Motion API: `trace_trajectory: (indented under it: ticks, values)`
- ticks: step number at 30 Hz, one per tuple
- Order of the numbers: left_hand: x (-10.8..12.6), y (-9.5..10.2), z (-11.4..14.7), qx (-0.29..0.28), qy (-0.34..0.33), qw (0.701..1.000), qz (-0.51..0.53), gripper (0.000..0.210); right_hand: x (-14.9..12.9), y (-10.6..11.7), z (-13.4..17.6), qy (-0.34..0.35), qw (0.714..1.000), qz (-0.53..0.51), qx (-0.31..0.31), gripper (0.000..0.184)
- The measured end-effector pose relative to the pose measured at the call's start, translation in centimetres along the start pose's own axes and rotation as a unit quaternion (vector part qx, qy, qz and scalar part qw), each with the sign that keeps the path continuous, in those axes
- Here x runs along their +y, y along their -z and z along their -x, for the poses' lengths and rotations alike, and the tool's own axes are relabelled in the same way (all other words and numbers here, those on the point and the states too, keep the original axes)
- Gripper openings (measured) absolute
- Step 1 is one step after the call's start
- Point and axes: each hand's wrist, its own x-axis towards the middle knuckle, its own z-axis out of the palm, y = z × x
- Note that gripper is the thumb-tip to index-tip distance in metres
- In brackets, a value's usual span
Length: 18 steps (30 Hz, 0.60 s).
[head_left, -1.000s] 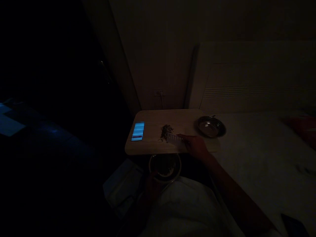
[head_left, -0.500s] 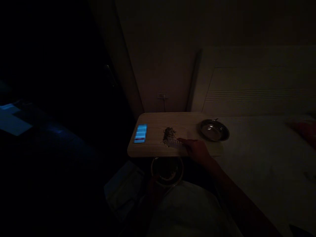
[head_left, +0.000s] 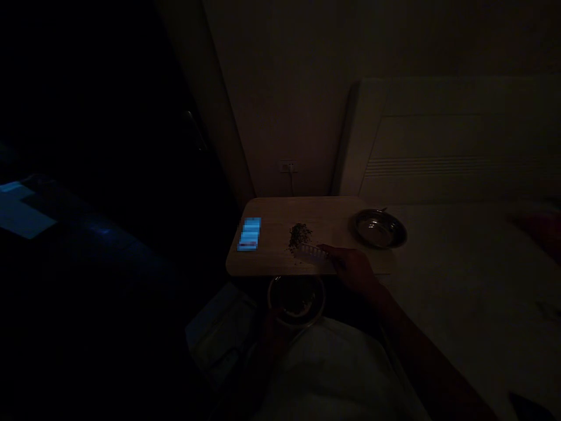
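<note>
Scene very dim; right hand grips a pale scraper near the counter's front edge, its blade just beside the herb pile at centre; left hand is closed on a bowl below that edge; risk judged: herbs scatter past the bowl if swept carelessly.

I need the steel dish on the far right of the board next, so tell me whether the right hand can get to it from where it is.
Probably yes. The right hand holds a pale scraper on the board, and the steel dish sits just beyond it with nothing between them. That hand is occupied, though.
</note>
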Motion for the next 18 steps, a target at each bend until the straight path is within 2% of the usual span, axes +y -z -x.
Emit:
trace_trajectory:
  ticks: [2,3,7,10,13,15,18]
  values:
    - [0.0,0.2,-0.2,-0.033,0.037,0.999,0.005,0.018,0.2,-0.4,0.1,-0.005,1.0,-0.003,0.007,0.057]
    - [0.0,0.4,-0.3,-0.034,0.029,0.999,-0.001,0.018,0.1,-0.6,0.1,-0.011,1.0,0.0,0.009,0.057]
    - [-0.5,1.0,-0.9,0.023,-0.086,0.995,-0.041,0.02,-0.6,-1.4,-0.3,-0.042,0.999,0.022,0.004,0.06]
    - [-0.8,1.1,-1.3,0.015,-0.061,0.997,-0.036,0.012,-1.4,-1.7,-0.7,-0.043,0.998,0.038,-0.001,0.06]
    - [-0.8,1.0,-1.4,-0.009,-0.069,0.998,-0.002,0.019,-2.0,-1.9,-0.9,-0.044,0.998,0.052,-0.014,0.06]
    - [-0.7,0.7,-1.5,-0.037,-0.041,0.998,0.016,0.023,-2.3,-2.0,-0.9,-0.043,0.997,0.054,-0.023,0.061]
    - [-0.6,0.6,-1.6,-0.029,-0.029,0.999,0.026,0.026,-2.3,-2.0,-0.9,-0.039,0.998,0.05,-0.019,0.063]
